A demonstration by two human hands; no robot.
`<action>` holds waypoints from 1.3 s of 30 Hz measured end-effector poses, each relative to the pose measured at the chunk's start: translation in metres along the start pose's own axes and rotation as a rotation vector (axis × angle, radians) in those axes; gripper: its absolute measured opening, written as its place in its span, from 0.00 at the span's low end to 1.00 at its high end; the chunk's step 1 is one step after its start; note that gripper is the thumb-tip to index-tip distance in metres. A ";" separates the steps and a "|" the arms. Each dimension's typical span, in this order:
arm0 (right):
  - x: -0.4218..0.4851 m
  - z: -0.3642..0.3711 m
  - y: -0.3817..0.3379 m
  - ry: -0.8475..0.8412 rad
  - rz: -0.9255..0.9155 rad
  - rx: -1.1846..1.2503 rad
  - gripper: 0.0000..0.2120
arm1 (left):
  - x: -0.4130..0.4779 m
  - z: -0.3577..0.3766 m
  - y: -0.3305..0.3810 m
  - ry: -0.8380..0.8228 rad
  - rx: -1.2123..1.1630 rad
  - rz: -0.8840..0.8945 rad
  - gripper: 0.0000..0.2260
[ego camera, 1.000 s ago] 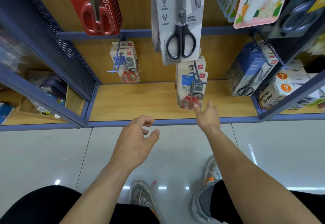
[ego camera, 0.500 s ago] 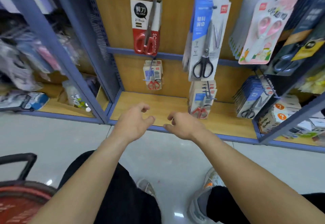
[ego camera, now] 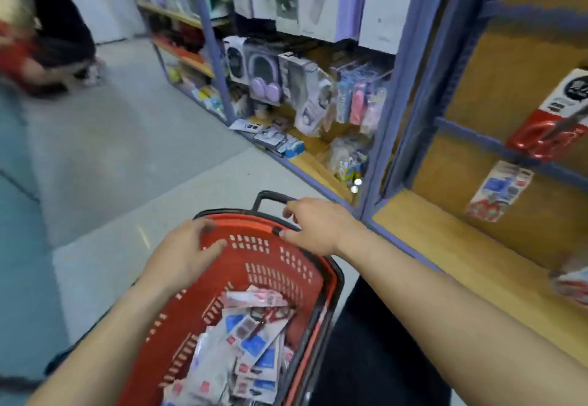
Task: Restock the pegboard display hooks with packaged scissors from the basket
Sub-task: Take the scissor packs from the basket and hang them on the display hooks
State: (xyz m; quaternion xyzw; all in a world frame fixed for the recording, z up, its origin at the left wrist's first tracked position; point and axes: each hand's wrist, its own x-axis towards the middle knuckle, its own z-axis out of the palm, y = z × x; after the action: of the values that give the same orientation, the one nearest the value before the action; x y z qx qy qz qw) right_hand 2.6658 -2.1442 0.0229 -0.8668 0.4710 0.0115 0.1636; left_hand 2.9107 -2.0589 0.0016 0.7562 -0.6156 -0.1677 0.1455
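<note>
A red basket (ego camera: 270, 265) stands on the floor below me, holding several packaged scissors (ego camera: 251, 345) in a loose pile. My left hand (ego camera: 187, 252) lies over the basket's far rim, fingers loosely bent, holding nothing. Beside the black handle (ego camera: 270, 197) my right hand (ego camera: 315, 227) hovers with spread fingers and its thumb near the rim. At the right, a red-handled scissors pack (ego camera: 553, 125) and a smaller pack (ego camera: 499, 189) hang on the wooden pegboard. The view is blurred.
A wooden shelf base (ego camera: 461, 246) with a blue edge runs along the right. A blue upright post (ego camera: 397, 138) divides it from a bay of boxed and hanging goods (ego camera: 286, 81). Another person (ego camera: 47, 39) crouches at the far left on the grey floor.
My view has swung left and down from the scissors display to the basket. Both hands have dropped from in front of the shelf to the basket's far rim.
</note>
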 end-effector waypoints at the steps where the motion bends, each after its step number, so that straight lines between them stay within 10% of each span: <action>1: 0.012 0.015 -0.016 -0.055 -0.036 -0.015 0.22 | -0.009 0.007 -0.027 -0.020 -0.012 -0.061 0.18; 9: 0.058 0.145 -0.044 -0.476 -0.039 -0.043 0.20 | -0.041 0.125 -0.135 -0.307 -0.167 -0.371 0.23; 26: 0.068 0.211 -0.020 -0.674 0.037 0.035 0.21 | -0.037 0.321 -0.166 -0.331 -0.498 -0.812 0.37; 32: 0.072 0.214 -0.021 -0.681 0.074 0.042 0.25 | -0.043 0.301 -0.136 -0.405 -0.528 -0.781 0.14; 39: 0.071 0.214 -0.010 -0.652 0.114 0.014 0.25 | -0.038 0.307 -0.124 -0.405 -0.540 -0.735 0.13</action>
State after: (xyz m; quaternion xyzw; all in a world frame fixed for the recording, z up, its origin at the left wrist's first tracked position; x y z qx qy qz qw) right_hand 2.7418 -2.1342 -0.1890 -0.7885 0.4417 0.2943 0.3109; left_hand 2.8801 -2.0010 -0.3254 0.8108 -0.2587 -0.5046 0.1447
